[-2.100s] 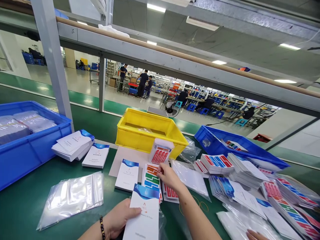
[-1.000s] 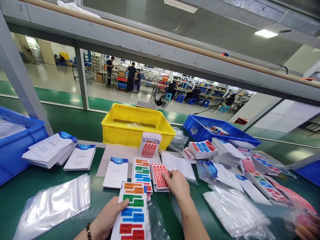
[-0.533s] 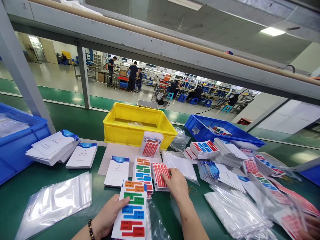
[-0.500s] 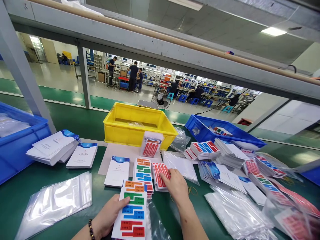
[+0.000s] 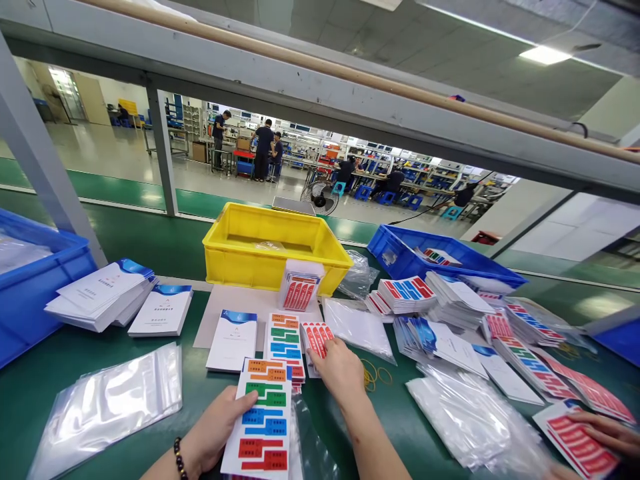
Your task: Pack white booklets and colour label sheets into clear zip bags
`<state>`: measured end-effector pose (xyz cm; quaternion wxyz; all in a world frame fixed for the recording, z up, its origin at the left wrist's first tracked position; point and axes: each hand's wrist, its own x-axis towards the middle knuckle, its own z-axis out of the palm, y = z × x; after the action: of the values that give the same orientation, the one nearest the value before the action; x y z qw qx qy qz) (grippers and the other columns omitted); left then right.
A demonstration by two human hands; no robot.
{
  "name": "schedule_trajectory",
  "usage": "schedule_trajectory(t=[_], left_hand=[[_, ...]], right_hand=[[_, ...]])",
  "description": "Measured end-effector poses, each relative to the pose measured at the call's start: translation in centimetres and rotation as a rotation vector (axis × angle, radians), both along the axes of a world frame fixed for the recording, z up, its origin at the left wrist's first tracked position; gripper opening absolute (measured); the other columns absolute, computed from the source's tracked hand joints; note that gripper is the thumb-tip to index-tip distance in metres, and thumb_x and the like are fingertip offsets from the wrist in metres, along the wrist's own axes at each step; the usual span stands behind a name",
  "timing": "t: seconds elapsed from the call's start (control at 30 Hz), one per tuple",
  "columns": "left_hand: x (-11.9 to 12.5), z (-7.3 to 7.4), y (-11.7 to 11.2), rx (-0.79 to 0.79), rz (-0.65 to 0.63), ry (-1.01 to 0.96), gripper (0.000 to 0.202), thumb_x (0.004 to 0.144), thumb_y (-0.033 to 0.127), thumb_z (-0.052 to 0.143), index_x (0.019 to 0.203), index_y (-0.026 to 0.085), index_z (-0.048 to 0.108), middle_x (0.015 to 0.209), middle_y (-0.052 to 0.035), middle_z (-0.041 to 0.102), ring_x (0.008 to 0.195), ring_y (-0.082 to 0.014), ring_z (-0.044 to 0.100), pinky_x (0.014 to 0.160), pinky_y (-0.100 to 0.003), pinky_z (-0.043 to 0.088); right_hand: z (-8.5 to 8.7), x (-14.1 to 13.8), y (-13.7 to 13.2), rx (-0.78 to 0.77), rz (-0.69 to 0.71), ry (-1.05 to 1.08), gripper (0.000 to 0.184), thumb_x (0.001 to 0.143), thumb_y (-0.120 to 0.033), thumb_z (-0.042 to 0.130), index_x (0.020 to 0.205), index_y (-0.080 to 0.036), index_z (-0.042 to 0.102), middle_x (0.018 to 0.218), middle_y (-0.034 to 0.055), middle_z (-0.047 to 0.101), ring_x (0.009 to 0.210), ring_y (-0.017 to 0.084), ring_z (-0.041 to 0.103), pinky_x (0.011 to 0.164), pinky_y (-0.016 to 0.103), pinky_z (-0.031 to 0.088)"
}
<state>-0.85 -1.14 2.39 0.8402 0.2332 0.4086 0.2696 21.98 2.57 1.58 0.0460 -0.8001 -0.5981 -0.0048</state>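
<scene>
My left hand (image 5: 220, 420) grips a white sticker sheet (image 5: 264, 420) printed with orange, green, blue and red labels. More sheets show behind it, and clear plastic lies beneath. My right hand (image 5: 343, 373) bends its fingers and thumb at the near edge of a stack of red sticker sheets (image 5: 316, 337), partly covering it. Just left of that stack lies a pile of multicoloured sticker sheets (image 5: 285, 337). Beside it sits a stack of white booklets (image 5: 233, 340) with blue tops. A further bundle of red sticker sheets (image 5: 299, 287) leans against the yellow bin (image 5: 275, 267).
Clear plastic bags (image 5: 110, 407) lie at left, near booklet piles (image 5: 163, 310) and a blue bin (image 5: 40, 287). At right are more bags (image 5: 460, 413), rubber bands (image 5: 377, 377) and another blue bin (image 5: 445, 260). A co-worker's hand (image 5: 615, 430) holds a red sticker sheet (image 5: 575, 437).
My right hand has shifted slightly left over the red stack, its fingers more closed at the edge. A co-worker's hand with a red sheet now shows at lower right. My left hand keeps its grip.
</scene>
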Motion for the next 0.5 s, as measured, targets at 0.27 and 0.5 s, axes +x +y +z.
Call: schedule_trajectory(t=[0.27,0.5], left_hand=[[0.0,0.2,0.2,-0.012,0.018,-0.007,0.044,0.057,0.037,0.077,0.085,0.01,0.057,0.082,-0.0152,0.072,0.076,-0.0285,0.068,0.069,-0.035,0.053],[-0.1,0.3,0.3,-0.018,0.031,-0.041,0.042,0.059,0.035,0.076,0.087,0.009,0.059,0.084,-0.0153,0.072,0.076,-0.0286,0.068,0.067,-0.035,0.054]], right_hand=[[0.7,1.3,-0.3,0.036,0.015,0.173,0.038,0.081,-0.046,0.046,0.058,-0.019,0.061,0.083,0.0051,0.064,0.076,0.019,0.061,0.062,0.026,0.038],[0.2,3.4,0.0,0.026,-0.086,0.233,0.043,0.073,-0.053,0.05,0.095,-0.018,0.059,0.108,0.0101,0.059,0.093,0.024,0.058,0.069,0.029,0.04]])
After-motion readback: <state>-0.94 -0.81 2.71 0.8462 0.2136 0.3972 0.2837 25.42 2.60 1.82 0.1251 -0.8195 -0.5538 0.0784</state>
